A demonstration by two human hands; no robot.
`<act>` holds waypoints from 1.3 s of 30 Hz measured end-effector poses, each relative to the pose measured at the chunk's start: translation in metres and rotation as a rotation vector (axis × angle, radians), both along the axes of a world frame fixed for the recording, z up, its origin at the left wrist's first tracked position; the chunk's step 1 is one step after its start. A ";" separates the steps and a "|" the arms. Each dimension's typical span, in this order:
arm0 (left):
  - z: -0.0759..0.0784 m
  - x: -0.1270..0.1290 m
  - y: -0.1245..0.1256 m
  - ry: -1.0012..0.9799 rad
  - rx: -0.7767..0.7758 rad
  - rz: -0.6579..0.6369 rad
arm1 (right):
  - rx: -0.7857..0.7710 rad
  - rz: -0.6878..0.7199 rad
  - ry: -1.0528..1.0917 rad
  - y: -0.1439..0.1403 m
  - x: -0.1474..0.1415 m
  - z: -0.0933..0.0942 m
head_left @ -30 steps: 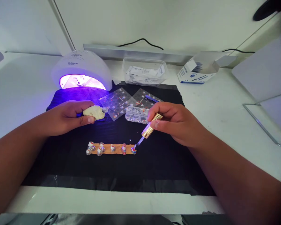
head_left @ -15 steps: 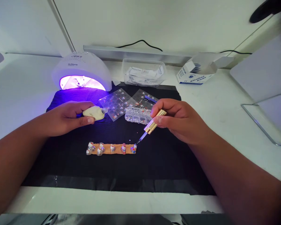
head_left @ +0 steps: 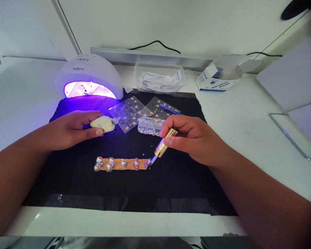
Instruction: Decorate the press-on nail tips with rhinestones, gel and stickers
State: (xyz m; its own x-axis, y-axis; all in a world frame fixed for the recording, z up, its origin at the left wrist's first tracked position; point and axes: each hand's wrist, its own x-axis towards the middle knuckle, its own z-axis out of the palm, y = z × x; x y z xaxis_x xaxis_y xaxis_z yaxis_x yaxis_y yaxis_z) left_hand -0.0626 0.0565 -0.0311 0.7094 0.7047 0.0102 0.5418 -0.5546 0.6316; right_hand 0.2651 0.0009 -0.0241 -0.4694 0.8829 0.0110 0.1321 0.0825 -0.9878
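Observation:
My left hand [head_left: 83, 129] is closed around a cream nail polish bottle [head_left: 103, 124], tipped on its side with its uncapped neck pointing right. Between the thumb and fingers of my right hand [head_left: 189, 138] is a gold-capped nail polish brush [head_left: 166, 143], slanting down to the left. Its bristles meet the rightmost of several decorated false nails [head_left: 147, 163]; whether they press on its top or its edge I cannot tell. The nails sit in a row along a wooden strip [head_left: 129, 164], and bear cartoon cat figures and gems.
A glowing nail lamp [head_left: 89, 74] stands back left on the black mat [head_left: 106, 190]. Behind my hands lie sticker sheets [head_left: 129, 114], a compartment box of gems [head_left: 149, 126] and a blue tool [head_left: 171, 109]. Farther back are a plastic tub of sachets [head_left: 159, 88] and an alcohol pad box [head_left: 219, 81].
My right hand has brought the brush down and left, from just off the rightmost nail onto it. The left hand keeps its hold on the bottle; the view has shifted slightly.

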 end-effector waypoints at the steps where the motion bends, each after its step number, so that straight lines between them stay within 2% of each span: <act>1: 0.000 0.000 0.000 -0.008 0.007 -0.006 | 0.003 -0.004 -0.006 0.000 0.000 0.000; 19: 0.002 0.002 -0.001 0.012 0.001 0.002 | 0.009 -0.100 -0.052 0.005 0.006 0.000; 24: 0.003 0.002 -0.001 0.002 -0.019 0.003 | -0.026 -0.136 0.069 0.007 0.005 0.003; 28: 0.004 0.003 -0.004 -0.033 0.009 -0.011 | -0.061 -0.217 0.224 0.007 0.004 0.004; 31: 0.009 0.007 -0.009 -0.078 0.074 -0.002 | -0.018 -0.276 0.346 0.004 0.002 0.004; 34: 0.014 0.014 -0.014 -0.126 0.101 -0.045 | 0.056 -0.305 0.414 0.000 -0.003 0.002; 39: 0.017 0.023 -0.019 -0.165 0.172 -0.087 | 0.146 -0.367 0.375 -0.008 -0.013 -0.004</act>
State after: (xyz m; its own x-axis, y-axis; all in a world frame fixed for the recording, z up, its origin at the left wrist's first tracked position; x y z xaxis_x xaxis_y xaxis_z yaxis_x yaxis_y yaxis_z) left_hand -0.0395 0.0370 -0.0141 0.7460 0.6189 0.2459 0.3845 -0.7017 0.5998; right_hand 0.2519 -0.0068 -0.0279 -0.0713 0.9647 0.2533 -0.1813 0.2372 -0.9544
